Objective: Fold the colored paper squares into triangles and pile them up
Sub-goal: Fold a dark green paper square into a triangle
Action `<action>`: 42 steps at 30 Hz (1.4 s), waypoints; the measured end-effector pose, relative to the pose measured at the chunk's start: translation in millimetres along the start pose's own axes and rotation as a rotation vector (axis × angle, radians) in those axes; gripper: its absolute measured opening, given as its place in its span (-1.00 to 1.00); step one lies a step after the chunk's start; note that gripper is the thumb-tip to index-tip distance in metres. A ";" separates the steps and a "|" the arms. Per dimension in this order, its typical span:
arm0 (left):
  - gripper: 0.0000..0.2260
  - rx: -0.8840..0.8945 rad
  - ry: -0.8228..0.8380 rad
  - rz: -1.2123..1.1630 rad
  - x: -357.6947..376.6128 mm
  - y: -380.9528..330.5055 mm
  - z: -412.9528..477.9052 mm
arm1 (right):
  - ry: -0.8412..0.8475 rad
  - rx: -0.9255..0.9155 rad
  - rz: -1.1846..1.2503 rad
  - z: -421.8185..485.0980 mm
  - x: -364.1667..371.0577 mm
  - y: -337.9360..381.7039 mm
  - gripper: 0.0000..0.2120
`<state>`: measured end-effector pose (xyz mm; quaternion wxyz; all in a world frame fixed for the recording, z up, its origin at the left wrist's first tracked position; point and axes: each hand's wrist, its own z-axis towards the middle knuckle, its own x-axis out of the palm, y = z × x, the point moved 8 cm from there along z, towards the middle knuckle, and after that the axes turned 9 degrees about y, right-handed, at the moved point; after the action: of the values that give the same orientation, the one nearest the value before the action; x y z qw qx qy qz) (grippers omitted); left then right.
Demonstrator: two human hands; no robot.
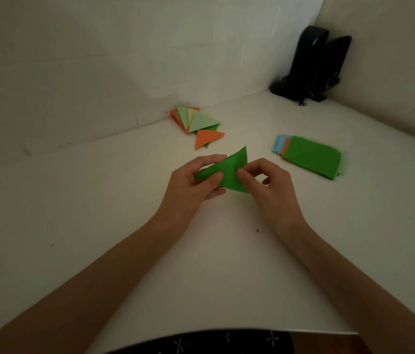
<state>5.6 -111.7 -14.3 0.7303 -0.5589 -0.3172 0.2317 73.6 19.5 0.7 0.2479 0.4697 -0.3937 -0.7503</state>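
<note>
Left hand (190,186), right hand (271,186) pinching green paper (230,171) — seemingly half-folded, triangle pile (202,121) well beyond.

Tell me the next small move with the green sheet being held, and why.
Probably bring the two corners together and press the crease flat. The green sheet is only bent, pinched between the left hand and right hand over the table, with no sharp fold visible yet. The finished triangles in the pile all lie flat.
</note>
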 end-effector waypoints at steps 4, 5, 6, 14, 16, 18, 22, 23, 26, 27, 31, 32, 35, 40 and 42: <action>-0.74 -0.008 -0.019 -0.061 -1.2 -0.3 0.3 | 0.097 0.181 0.398 0.7 6.9 -9.7 -0.50; -0.74 -0.009 -0.030 -0.083 -2.5 0.0 0.7 | 0.123 0.228 0.478 0.3 7.4 -11.7 -0.45; -0.74 -0.009 -0.048 -0.097 -4.1 0.2 0.8 | 0.145 0.244 0.504 0.6 6.1 -12.6 -0.49; -0.88 -0.035 -0.192 0.143 -26.3 -1.6 0.8 | 0.052 0.107 0.378 7.2 -7.5 -9.3 -0.86; -0.91 -0.058 -0.201 0.226 -32.5 -0.9 1.8 | 0.017 0.097 0.339 8.0 -10.8 -11.3 -0.87; -0.90 -0.062 -0.204 0.321 -34.6 -2.5 2.8 | 0.012 0.099 0.277 8.4 -10.9 -12.7 -0.86; -0.92 -0.014 -0.234 0.649 -36.8 -13.3 -0.1 | 0.012 0.105 0.021 9.4 -13.7 -16.4 -0.87; -0.92 0.016 -0.241 0.799 -36.3 -17.7 -1.9 | 0.012 0.101 -0.045 9.6 -15.6 -16.3 -0.87; -0.88 0.224 -0.120 1.172 -12.7 -30.7 -5.9 | 0.030 0.097 -0.205 9.7 -17.6 -17.1 -0.84; -0.82 0.279 -0.018 1.247 -0.3 -28.4 -6.2 | 0.041 0.106 -0.237 10.5 -16.7 -19.9 -0.82; -0.65 0.284 0.262 1.483 28.1 -2.9 -8.7 | 0.068 0.145 -0.354 14.3 -12.4 -29.4 -0.74; -0.64 0.266 0.288 1.490 29.1 1.1 -8.9 | 0.069 0.155 -0.389 14.5 -12.2 -29.9 -0.70; -0.62 0.246 0.288 1.506 29.5 4.5 -9.2 | 0.020 0.154 -0.617 10.5 -13.7 -24.1 -0.50; -0.62 0.234 0.251 1.514 30.1 3.5 -10.4 | 0.053 0.112 -0.767 9.0 6.6 -15.0 -0.27; -0.63 0.236 0.219 1.520 29.2 1.8 -10.6 | 0.140 0.175 -0.750 11.7 10.5 -24.8 -0.25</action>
<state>33.5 -98.0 -11.9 0.4527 -0.5612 0.2538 0.6448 58.5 30.0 -22.2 -0.0584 0.6503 -0.2392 -0.7187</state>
